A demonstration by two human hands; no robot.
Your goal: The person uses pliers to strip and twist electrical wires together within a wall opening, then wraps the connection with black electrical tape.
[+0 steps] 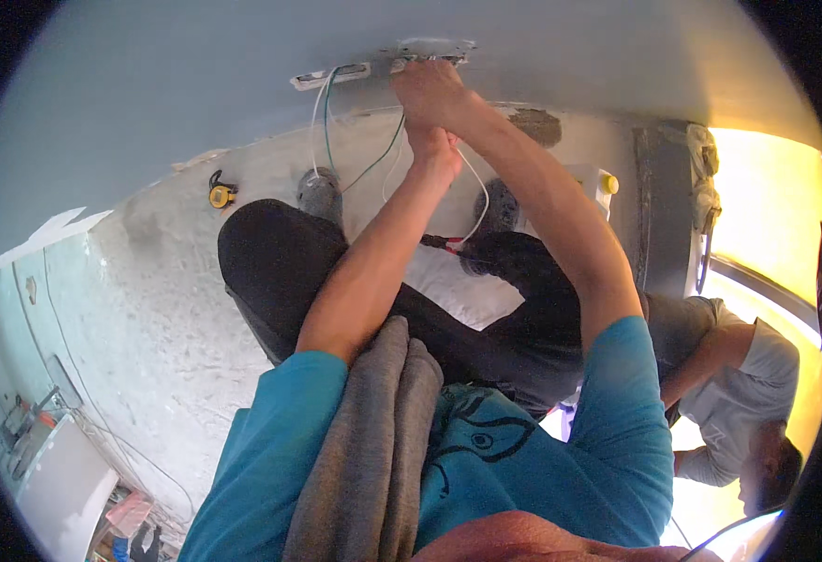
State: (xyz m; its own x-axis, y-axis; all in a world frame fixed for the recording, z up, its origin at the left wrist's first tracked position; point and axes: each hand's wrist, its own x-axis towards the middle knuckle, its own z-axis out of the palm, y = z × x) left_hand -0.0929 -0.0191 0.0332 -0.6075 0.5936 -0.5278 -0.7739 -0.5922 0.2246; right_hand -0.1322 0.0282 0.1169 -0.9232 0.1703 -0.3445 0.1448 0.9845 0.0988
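My right hand point(431, 92) reaches up to the recessed wall box point(464, 58), its fingers curled in at the opening and their tips hidden. Just below it my left hand point(437, 155) is closed, held up against the right wrist; what it grips is hidden. From the second wall slot point(334, 77), to the left, hang a white wire point(314, 126) and a green wire point(327, 122). Another white wire point(482, 183) loops down from near my hands towards a red-and-black tool point(444, 244) by my leg; its kind is unclear.
A yellow-and-black tape measure point(222, 194) lies on the dusty floor point(177, 272) left of my foot. To the right stands a white container with a yellow cap point(608, 184). Another person in a grey shirt point(743, 398) bends close by my right side. Boards and clutter point(69, 482) lie far left.
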